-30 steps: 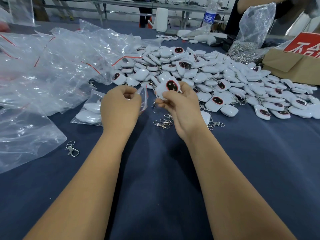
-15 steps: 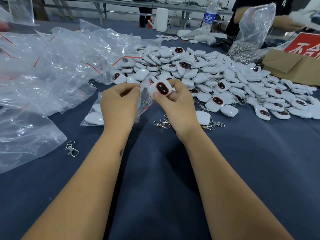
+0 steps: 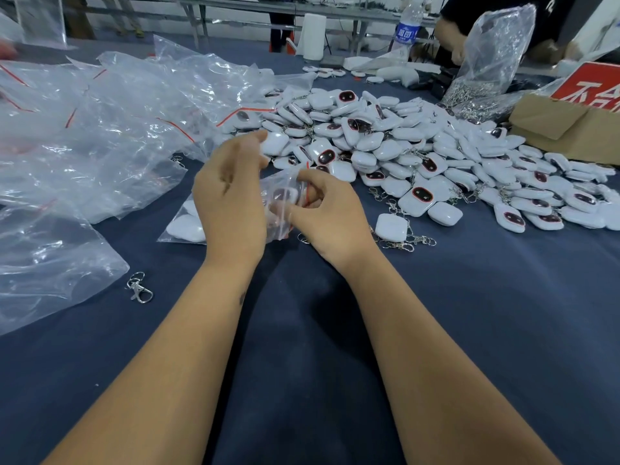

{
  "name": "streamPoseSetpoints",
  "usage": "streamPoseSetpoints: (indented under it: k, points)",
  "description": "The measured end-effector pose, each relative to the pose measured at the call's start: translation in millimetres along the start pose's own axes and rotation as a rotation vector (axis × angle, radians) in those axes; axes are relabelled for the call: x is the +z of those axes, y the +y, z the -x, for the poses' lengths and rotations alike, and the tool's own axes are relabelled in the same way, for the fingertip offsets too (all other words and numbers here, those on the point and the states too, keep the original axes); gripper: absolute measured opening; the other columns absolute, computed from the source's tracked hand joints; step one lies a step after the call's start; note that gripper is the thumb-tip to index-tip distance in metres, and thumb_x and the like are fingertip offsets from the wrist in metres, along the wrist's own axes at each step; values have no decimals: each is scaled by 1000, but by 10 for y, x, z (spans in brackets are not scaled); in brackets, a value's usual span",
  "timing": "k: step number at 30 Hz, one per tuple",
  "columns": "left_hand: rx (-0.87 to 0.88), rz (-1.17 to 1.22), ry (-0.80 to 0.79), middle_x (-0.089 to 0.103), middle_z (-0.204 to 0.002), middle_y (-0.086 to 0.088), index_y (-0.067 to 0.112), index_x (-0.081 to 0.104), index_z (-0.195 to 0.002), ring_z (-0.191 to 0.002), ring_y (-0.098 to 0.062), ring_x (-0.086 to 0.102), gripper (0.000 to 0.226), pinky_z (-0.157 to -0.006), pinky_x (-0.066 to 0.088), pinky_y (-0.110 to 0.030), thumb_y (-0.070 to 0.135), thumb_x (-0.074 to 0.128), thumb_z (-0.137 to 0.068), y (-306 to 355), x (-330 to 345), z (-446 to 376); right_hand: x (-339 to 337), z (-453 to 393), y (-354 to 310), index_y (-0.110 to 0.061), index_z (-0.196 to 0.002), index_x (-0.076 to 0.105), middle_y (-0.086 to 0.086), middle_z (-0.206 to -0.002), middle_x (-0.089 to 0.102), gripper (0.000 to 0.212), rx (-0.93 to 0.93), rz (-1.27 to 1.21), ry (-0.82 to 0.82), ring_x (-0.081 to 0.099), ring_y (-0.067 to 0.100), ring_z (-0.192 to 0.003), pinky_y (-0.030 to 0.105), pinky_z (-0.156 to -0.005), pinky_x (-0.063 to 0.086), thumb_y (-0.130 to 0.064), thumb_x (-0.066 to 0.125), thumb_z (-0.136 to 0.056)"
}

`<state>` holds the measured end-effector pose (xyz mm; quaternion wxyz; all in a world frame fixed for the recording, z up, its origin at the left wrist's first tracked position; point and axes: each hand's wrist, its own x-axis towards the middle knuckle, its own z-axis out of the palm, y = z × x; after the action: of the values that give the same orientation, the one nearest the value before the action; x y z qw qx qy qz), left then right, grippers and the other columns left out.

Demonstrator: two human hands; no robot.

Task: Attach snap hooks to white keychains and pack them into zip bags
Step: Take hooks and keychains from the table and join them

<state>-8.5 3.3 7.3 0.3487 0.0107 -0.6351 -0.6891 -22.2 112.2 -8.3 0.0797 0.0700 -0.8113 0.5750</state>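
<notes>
The left hand (image 3: 231, 199) covers much of the small zip bag (image 3: 285, 199), so its grip on the bag cannot be told; motion blurs its fingertips. The right hand (image 3: 330, 213) pinches the bag's red-striped edge. Inside, hazy through the plastic, sits a white keychain (image 3: 283, 195) with a dark red-ringed oval. Both hover above the blue surface (image 3: 469, 330), at 7 o'clock from the keychain pile (image 3: 419, 156).
</notes>
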Motion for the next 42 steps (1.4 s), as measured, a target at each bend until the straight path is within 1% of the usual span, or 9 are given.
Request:
streamPoseSetpoints:
  k: [3, 8, 10, 14, 17, 26, 34, 38, 42]
  points:
    - [-5, -34, 8, 64, -83, 14, 29, 68, -95, -78, -3, 57, 23, -74, 44, -19, 27, 46, -89, -10, 3, 21, -55, -40, 5, -17, -110, 70, -11, -64, 53, 23, 41, -8, 77, 45, -1, -52, 10, -57, 40, -11, 66, -88]
    - [228, -707, -665, 57, -123, -1, 24, 56, -131, -116, -16, 51, 34, -96, 42, -32, 28, 48, -97, -164, 175, 232, -175, -121, -2, -17, -85, 69, 7, -82, 68, 29, 192, -238, 314, 61, 18, -76, 33, -74, 51, 3, 47, -83]
    - [254, -801, -761, 53, -133, -1, 25, 46, -141, -125, -20, 46, 43, -102, 40, -39, 32, 45, -99, -182, 195, 254, -225, -124, 11, -21, -81, 65, 6, -86, 68, 28, 208, -188, 377, 61, 19, -79, 37, -79, 51, -1, 46, -84]
    - [231, -872, -770, 43, -150, 0, 19, 32, -152, -137, -20, 37, 52, -110, 29, -33, 36, 37, -103, -199, 182, 236, -242, -91, 25, -24, -86, 63, -13, -79, 62, 23, 147, 47, 390, 55, 6, -75, 30, -76, 45, -9, 46, -87]
    - [281, -1003, -783, 55, -139, -2, 20, 32, -151, -126, -25, 46, 50, -103, 32, -36, 38, 28, -105, -215, 195, 248, -225, -75, 26, -25, -89, 61, -17, -79, 57, 20, 139, 175, 339, 56, 9, -80, 30, -79, 45, -12, 46, -89]
    - [155, -1060, -484, 60, -114, -12, 11, 55, -112, -109, -31, 49, 42, -93, 33, -40, 44, 30, -102, -273, 142, 121, -252, -55, 17, -22, -93, 60, -2, -97, 66, 17, 137, 457, 274, 59, 23, -96, 43, -93, 45, -17, 43, -93]
    - [26, -1365, -398, 49, -123, -19, 10, 56, -118, -118, -38, 40, 41, -100, 29, -44, 39, 44, -92, -303, -59, -35, -415, -77, 120, -18, -124, 59, 11, -140, 39, 35, 205, 842, 379, 34, 32, -129, 40, -108, 25, -25, 48, -92]
    - [219, -1211, -357, 55, -117, -13, 13, 64, -113, -118, -33, 40, 32, -100, 29, -39, 31, 50, -91, -274, -30, -5, -492, -62, 170, -15, -139, 45, 25, -160, 10, 49, 374, 850, 339, 13, 38, -146, 45, -120, 13, -25, 49, -91]
    - [315, -715, -462, 54, -106, 4, 17, 69, -102, -113, -14, 41, 19, -90, 23, -4, 13, 55, -90, -229, 64, 79, -502, -70, 201, -10, -128, 51, 17, -139, 42, 39, 293, 856, 287, 36, 35, -128, 38, -100, 30, -20, 50, -90]
